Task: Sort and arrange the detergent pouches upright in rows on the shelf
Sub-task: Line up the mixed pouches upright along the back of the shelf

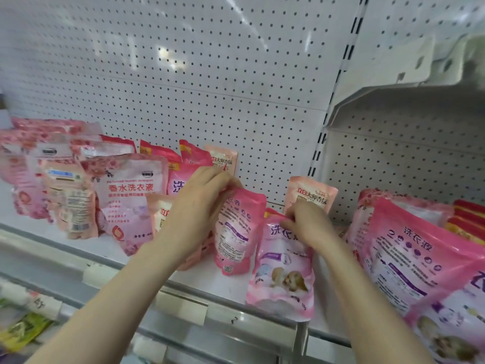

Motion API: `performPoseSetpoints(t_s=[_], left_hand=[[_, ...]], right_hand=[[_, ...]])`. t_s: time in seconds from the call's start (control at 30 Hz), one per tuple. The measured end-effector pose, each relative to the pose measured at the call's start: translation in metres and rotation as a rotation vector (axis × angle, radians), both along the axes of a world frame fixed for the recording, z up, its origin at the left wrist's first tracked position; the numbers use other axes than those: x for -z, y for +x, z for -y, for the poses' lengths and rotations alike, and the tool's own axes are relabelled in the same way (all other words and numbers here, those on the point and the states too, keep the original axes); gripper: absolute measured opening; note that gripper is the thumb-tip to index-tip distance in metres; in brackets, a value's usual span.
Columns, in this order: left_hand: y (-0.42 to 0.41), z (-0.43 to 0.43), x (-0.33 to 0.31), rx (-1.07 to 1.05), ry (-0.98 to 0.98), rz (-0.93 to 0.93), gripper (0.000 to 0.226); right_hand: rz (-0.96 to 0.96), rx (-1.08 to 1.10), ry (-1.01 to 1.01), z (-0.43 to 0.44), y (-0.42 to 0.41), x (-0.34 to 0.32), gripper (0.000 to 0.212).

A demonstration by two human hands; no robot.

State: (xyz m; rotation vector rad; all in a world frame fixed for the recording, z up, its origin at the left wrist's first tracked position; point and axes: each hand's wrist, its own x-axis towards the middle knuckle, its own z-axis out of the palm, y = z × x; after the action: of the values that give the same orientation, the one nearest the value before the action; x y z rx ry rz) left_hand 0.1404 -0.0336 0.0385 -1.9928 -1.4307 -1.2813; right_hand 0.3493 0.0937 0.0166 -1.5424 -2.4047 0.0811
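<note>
Pinching the turned-round pouch [237,232] by its top with the left hand [199,203], the puppy pouch [283,269] with the right hand [307,222], both on the shelf [231,283]. Likely soft, squishy, a bit heavy; best held by the flat top edge.

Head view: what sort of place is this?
Likely a shop aisle: a white pegboard back, a metal shelf with a label rail, and many pink detergent pouches.
</note>
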Motion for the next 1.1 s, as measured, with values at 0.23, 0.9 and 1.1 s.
performPoseSetpoints(t_s=[0.23, 0.9, 1.1], left_hand=[[-0.007, -0.003, 0.013, 0.043, 0.010, 0.087, 0.010], [0.012, -0.027, 0.006, 0.083, 0.107, 0.036, 0.008], [0.037, -0.038, 0.000, 0.091, 0.083, 0.074, 0.020]], right_hand=[[-0.167, -0.115, 0.437, 0.021, -0.006, -0.066, 0.026], [-0.420, -0.100, 0.537, 0.046, 0.015, -0.054, 0.032], [-0.773, -0.259, 0.045, 0.072, 0.007, -0.037, 0.016]])
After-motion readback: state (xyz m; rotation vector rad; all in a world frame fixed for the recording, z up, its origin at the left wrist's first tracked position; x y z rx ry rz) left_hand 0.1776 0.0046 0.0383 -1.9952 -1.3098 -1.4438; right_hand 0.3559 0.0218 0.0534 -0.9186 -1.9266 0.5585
